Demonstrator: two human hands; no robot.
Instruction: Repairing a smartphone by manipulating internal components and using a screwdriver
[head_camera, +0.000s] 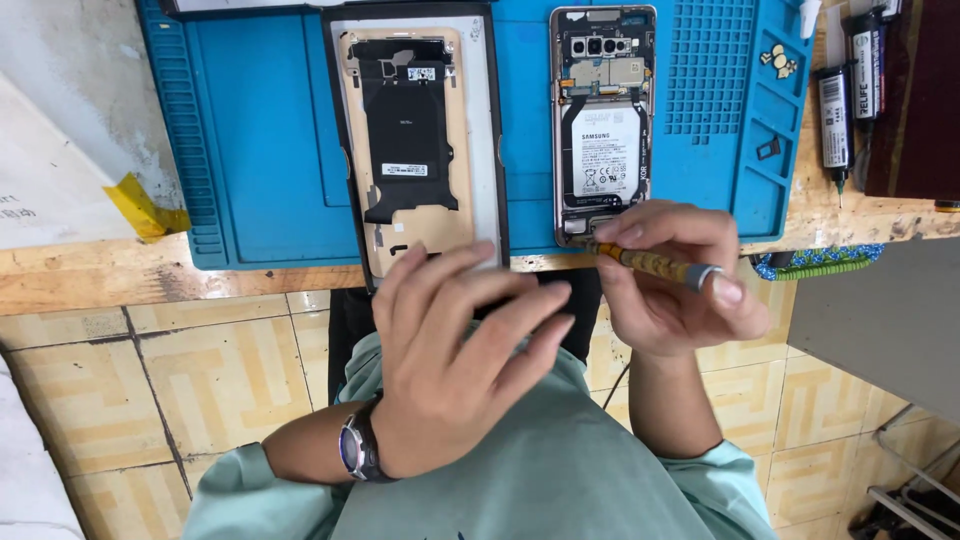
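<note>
right hand (680, 290): closed on a screwdriver (655, 264), thumb and fingers pinching the yellow patterned handle, another finger capping its grey end; the tip points at the phone's bottom edge
left hand (455, 350): grip loose and open, fingers spread and slightly bent, holding nothing; it hovers over the near edge of the desk (120, 275), its fingertips over the lower end of the back cover, touching or not I cannot tell; a dark watch (358, 450) sits on the wrist
phone (603, 125): lies opened, back off, on the right half of the mat, close to the mat's near edge; camera cluster at the far end, white-labelled battery in the middle, metal frame all round
back cover (415, 140): lies inside-up on the mat, just left of the phone and apart from it; tan inner face with a black sheet and small white stickers, dark rim around it; its near end reaches past the mat's near edge
mat (255, 140): blue, ribbed at its left edge, with a grid of small cells and trays at its right side; covers the middle of the wooden desk
tubes (848, 95): two dark tubes with printed labels, at the right edge of the desk, beyond the mat
tape (140, 205): yellow strip on a white sheet at the desk's left edge
person: mint-green sleeves, tiled floor below
</note>
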